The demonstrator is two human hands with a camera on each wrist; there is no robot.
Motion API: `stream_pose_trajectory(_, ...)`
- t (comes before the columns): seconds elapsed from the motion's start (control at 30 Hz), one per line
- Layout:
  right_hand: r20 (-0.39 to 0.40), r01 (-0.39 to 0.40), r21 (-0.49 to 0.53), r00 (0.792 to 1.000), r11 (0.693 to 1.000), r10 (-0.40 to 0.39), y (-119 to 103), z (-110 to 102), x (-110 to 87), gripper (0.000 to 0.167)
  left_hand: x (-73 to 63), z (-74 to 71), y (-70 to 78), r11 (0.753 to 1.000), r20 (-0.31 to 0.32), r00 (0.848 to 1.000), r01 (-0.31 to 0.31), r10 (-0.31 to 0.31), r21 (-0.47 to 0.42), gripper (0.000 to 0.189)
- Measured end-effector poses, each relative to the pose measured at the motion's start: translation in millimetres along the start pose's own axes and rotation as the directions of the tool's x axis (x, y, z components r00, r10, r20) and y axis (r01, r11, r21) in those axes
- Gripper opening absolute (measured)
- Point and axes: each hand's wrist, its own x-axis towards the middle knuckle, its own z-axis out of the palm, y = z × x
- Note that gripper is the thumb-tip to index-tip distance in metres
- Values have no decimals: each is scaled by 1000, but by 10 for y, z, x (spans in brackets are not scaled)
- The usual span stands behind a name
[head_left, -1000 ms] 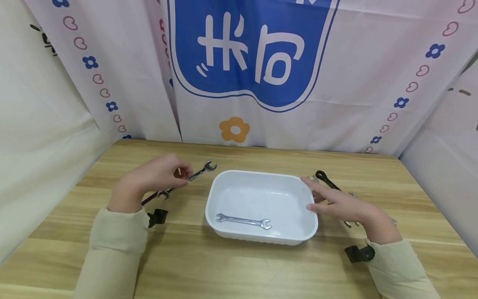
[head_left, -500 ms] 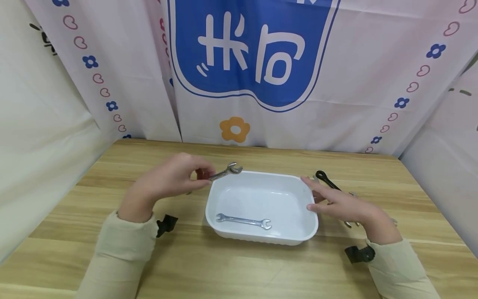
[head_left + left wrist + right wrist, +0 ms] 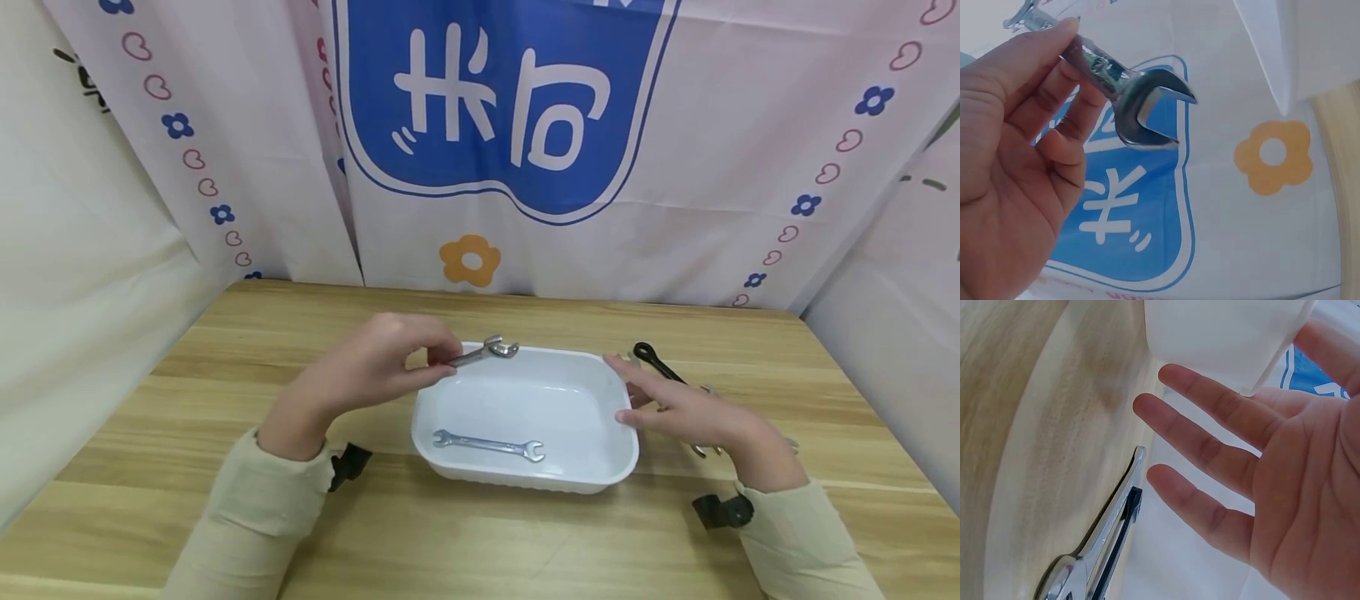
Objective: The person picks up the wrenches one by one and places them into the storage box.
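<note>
My left hand [image 3: 382,358] pinches a silver open-end wrench [image 3: 487,350] between thumb and fingers, above the back left part of a white plastic tray [image 3: 431,467]. In the left wrist view that wrench [image 3: 1107,69] slants across the fingertips, its larger open end pointing away from the hand. Inside the tray another silver double open-end wrench [image 3: 487,444] lies near the front wall. At the tray's right side, my right hand [image 3: 690,412] touches the rim. The right wrist view shows its fingers [image 3: 1204,447] fairly straight, some of them apart from the tray wall.
Beyond the right hand, a black-handled tool [image 3: 656,360] and some silver wrenches [image 3: 1107,531] lie on the wooden table [image 3: 525,550], partly covered by that hand. A printed cloth [image 3: 712,208] hangs behind the table, with pale cloth at both sides.
My left hand has moved right with the wrench, from over the table to above the tray's back left part. The right hand and tray stay in place.
</note>
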Motion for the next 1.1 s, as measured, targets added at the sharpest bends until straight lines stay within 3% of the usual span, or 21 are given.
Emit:
stream_pose_trajectory(0.17,-3,-6,-4,1000,1000,6,1,6,-1,79,53,84,20,998,1,999,-46,46,-46,12)
stream_pose_trajectory(0.37,-5,-4,-13,1000,1000,4,7,13,-5,79,111,229,14,994,75,995,-53,61,-94,11)
stream_pose_trajectory(0.6,-8,-4,-21,1000,1000,4,4,14,3,79,153,409,-23,987,186,983,22,8,-161,11)
stream_pose_trajectory(0.7,-7,-6,-17,1000,1000,6,5,13,0,79,168,482,-35,982,249,968,73,-28,-174,12)
stream_pose_trajectory(0.83,-9,-3,-18,1000,1000,2,9,12,-2,79,177,572,-52,976,346,937,111,-41,-185,11)
stream_pose_trajectory(0.97,-8,13,-18,1000,1000,-13,11,7,-2,79,181,638,-54,976,417,908,118,-32,-182,8)
stream_pose_trajectory(1.1,-5,25,-15,1000,1000,-25,9,4,1,79,177,684,-44,977,455,890,129,-40,-168,4)
